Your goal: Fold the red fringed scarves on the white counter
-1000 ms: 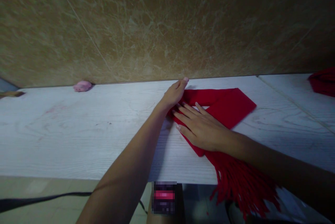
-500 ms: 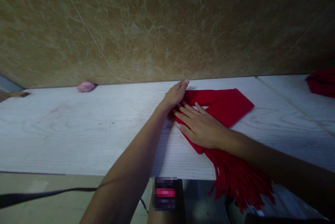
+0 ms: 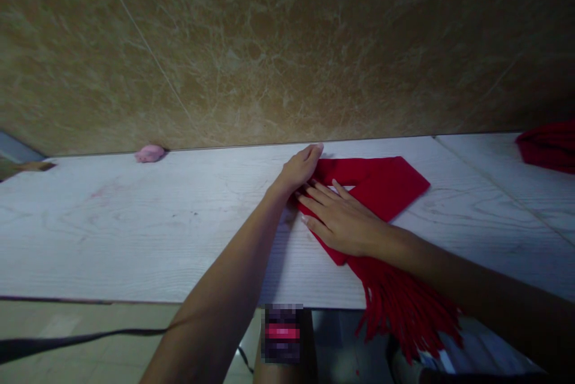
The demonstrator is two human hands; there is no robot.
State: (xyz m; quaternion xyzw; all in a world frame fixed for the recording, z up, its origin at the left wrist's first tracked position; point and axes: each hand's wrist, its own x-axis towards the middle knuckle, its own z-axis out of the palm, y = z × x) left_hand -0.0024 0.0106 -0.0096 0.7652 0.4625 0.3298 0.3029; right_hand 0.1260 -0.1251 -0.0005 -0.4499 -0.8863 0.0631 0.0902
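A red scarf (image 3: 390,186) lies folded across itself on the white wood-grain tabletop. It makes a flat angled loop, with a pointed fold at the right. Its fringe (image 3: 404,306) hangs over the front edge. At the left fold, my left hand (image 3: 302,168) is closed around the scarf's edge, its fingers held together and partly hidden. My right hand (image 3: 344,219) lies flat on the scarf, palm down with fingers spread, its fingertips close to my left hand.
A small pink lump (image 3: 150,153) sits against the marbled wall (image 3: 251,48) at the left. More dark red fabric (image 3: 550,147) lies at the far right. A brown object (image 3: 36,166) is at the far left end. A black strap (image 3: 85,336) crosses below the table's front edge.
Both hands keep their places on the scarf, and its folds look the same. The whole view has shifted very slightly.
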